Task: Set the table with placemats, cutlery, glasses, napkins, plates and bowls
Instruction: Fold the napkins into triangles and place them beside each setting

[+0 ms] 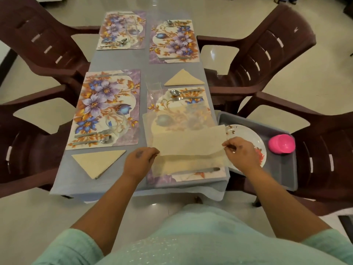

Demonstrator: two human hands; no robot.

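I hold a thin cream napkin [188,142] spread out above the near right floral placemat [191,176]. My left hand [139,161] pinches its left edge and my right hand [241,153] pinches its right edge. The napkin hides most of that placemat; a spoon and fork [181,95] lie at its far end, a knife [207,170] at its near end, and a clear glass [153,90] stands at its far left corner. Folded triangular napkins lie at the near left [98,162] and mid right [184,78]. Three more floral placemats [107,108] carry cutlery.
A grey tray [282,169] on the right chair holds a white plate [248,134] and a pink cup [281,143]. Dark brown plastic chairs [267,54] surround the narrow table with its blue cloth [76,178]. A glass [131,31] stands on the far left placemat.
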